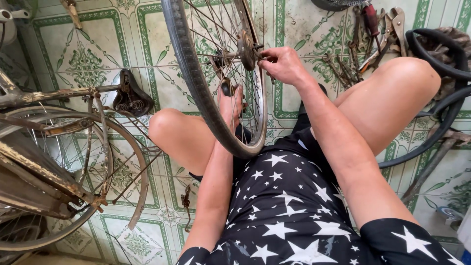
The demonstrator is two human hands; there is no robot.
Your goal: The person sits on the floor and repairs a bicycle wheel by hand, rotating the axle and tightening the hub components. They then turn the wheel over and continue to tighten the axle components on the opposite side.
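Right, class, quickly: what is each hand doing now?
Left hand: behind the wheel spokes, grip cannot be told.
Right hand: fingers pinched at the hub.

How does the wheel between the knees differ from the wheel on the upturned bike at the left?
The loose wheel stands upright between the knees, off any frame; the bike wheel sits mounted in the rusty frame under a mudguard. The loose wheel is being handled: the right hand is at its hub and the left hand is among its spokes; nobody touches the bike wheel. Both are spoked.
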